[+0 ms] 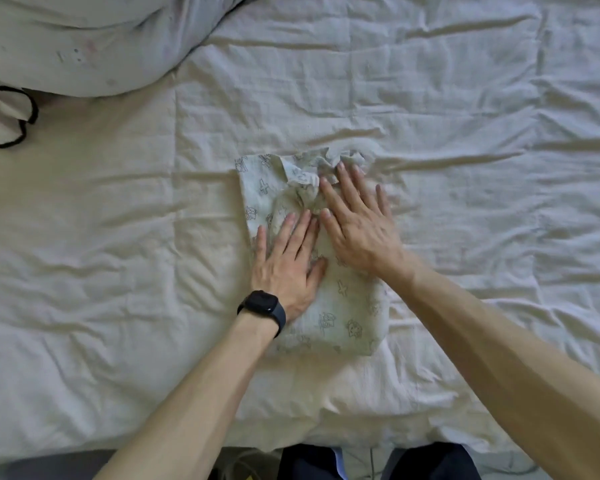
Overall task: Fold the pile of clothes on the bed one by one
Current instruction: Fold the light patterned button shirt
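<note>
Garment: a small pale garment (pixel 347 308) printed with dark line drawings is seen folded into a narrow rectangle. It is laid flat near the middle of the bed (pixel 118 237), and its far end is gathered and crumpled.
Left hand: the left hand (pixel 286 270) is laid palm down on the near-left part of the garment.
Left fingers: the left fingers (pixel 293 235) are held straight and slightly apart. They are pressed flat on the cloth, with nothing gripped.
Right hand: the right hand (pixel 359 225) is laid palm down on the far-right part of the garment, just beside the left hand.
Right fingers: the right fingers (pixel 350 189) are held straight and spread, and the crumpled far edge is reached by the fingertips.
Watch: a black watch (pixel 262 306) is worn on the left wrist.
Bed surface: the bed is covered by a wrinkled pale sheet.
Far left corner: a bulky pale bundle (pixel 84 39) of fabric is heaped there. A black-edged cloth (pixel 0 116) is seen below it at the frame's left edge.
Near edge: dark trousers (pixel 309 462) are seen against the bed's near side.
</note>
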A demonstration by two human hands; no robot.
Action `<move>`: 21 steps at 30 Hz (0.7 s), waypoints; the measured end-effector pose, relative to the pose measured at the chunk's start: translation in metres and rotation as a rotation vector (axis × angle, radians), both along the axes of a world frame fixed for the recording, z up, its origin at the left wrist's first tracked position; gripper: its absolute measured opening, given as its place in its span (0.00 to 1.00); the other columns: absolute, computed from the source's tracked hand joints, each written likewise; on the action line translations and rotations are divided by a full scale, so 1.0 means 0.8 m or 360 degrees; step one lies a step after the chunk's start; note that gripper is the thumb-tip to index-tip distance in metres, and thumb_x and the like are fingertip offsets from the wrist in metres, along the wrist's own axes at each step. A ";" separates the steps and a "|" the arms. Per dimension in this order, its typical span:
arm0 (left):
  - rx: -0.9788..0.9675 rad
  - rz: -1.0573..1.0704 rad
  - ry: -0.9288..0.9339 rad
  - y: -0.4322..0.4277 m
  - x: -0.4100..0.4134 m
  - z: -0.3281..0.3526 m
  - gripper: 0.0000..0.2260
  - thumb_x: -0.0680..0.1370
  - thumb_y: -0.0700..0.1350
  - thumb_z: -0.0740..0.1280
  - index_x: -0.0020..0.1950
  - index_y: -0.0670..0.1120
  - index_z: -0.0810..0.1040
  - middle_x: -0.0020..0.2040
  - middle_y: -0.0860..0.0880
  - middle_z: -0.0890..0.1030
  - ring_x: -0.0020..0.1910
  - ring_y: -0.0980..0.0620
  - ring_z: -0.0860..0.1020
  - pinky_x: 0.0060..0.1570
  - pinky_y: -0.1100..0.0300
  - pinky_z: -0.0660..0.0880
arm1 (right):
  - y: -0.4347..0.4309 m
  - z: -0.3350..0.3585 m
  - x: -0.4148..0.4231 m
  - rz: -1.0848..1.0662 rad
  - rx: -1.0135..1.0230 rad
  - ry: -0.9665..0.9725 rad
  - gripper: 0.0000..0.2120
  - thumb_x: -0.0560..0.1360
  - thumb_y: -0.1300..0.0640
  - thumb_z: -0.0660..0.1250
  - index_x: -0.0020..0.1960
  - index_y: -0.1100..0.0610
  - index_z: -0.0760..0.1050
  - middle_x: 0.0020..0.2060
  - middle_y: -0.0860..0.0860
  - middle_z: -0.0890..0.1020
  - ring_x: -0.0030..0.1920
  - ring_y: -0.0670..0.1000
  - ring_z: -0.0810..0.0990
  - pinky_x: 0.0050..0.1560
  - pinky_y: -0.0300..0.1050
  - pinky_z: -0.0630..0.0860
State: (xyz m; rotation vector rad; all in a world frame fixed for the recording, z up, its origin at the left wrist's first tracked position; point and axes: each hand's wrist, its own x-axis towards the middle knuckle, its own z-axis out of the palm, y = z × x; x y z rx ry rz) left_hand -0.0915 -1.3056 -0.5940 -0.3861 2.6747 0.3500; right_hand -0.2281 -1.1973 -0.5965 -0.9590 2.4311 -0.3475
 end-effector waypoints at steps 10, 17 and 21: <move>0.0638 0.1688 0.0091 0.054 0.157 0.046 0.30 0.77 0.62 0.68 0.72 0.46 0.69 0.65 0.44 0.74 0.61 0.45 0.73 0.56 0.54 0.72 | 0.112 0.054 0.135 -0.1362 -0.0159 -0.0748 0.38 0.74 0.32 0.68 0.76 0.51 0.63 0.67 0.51 0.73 0.65 0.54 0.74 0.64 0.52 0.74; 0.1125 0.2471 -0.0069 0.042 0.150 0.046 0.18 0.73 0.63 0.72 0.49 0.51 0.73 0.43 0.54 0.76 0.40 0.56 0.75 0.37 0.60 0.69 | 0.147 0.050 0.177 -0.1650 -0.0355 -0.1434 0.22 0.71 0.39 0.77 0.57 0.52 0.81 0.49 0.56 0.85 0.46 0.53 0.81 0.45 0.48 0.77; 0.1390 0.2440 -0.0100 0.031 0.151 0.027 0.15 0.74 0.53 0.75 0.49 0.50 0.71 0.47 0.51 0.78 0.46 0.51 0.77 0.55 0.53 0.73 | 0.156 0.039 0.163 -0.1599 -0.0316 -0.1302 0.15 0.75 0.47 0.75 0.55 0.56 0.81 0.49 0.56 0.86 0.48 0.54 0.84 0.48 0.49 0.82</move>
